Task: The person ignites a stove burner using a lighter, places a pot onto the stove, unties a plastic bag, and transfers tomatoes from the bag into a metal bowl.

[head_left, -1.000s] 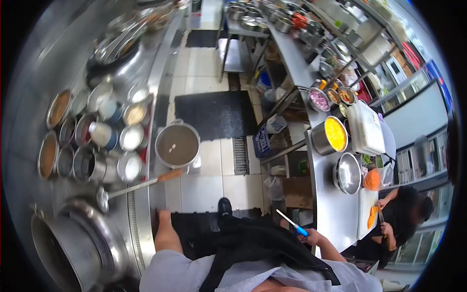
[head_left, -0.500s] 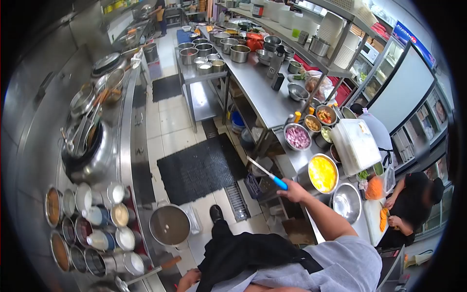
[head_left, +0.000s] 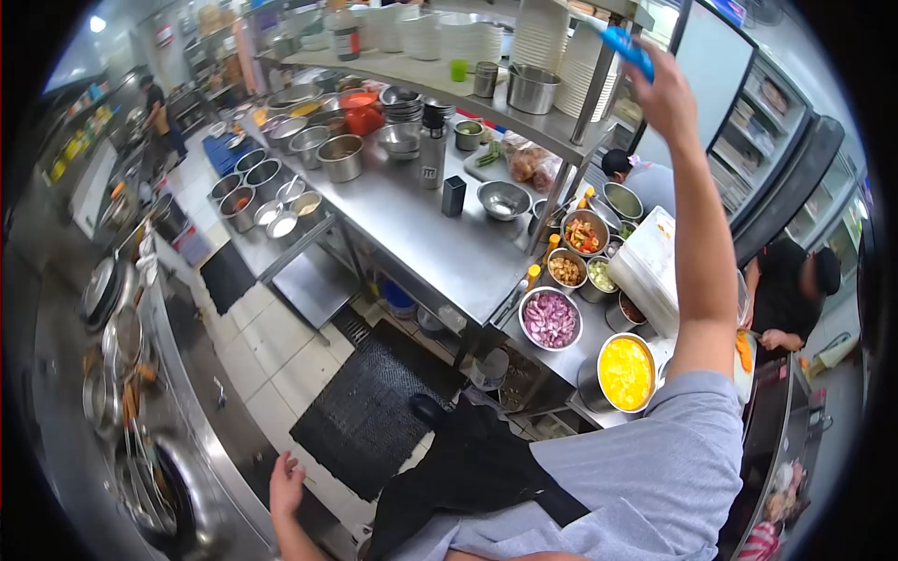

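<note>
Right hand (head_left: 668, 93): closed around the blue-handled tool (head_left: 627, 52), the nearer of 2 hands.
Tool's long axis: slants up-left out of the fist; far end unclear.
Beyond the handle, leftward: stacked white containers (head_left: 580, 75).
Left hand (head_left: 287, 481): well apart, lower left of the grip, fingers loosely spread, seemingly empty.

A grey short-sleeved shirt (head_left: 645, 463) is partly covered by a black apron (head_left: 454, 472); a black shoe (head_left: 427, 409) is worn.

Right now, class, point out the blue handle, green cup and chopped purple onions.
Blue handle (head_left: 626, 51), head view: middle of visible length.
Green cup (head_left: 458, 70), head view: side wall.
Chopped purple onions (head_left: 550, 320), head view: heap's middle.
</note>
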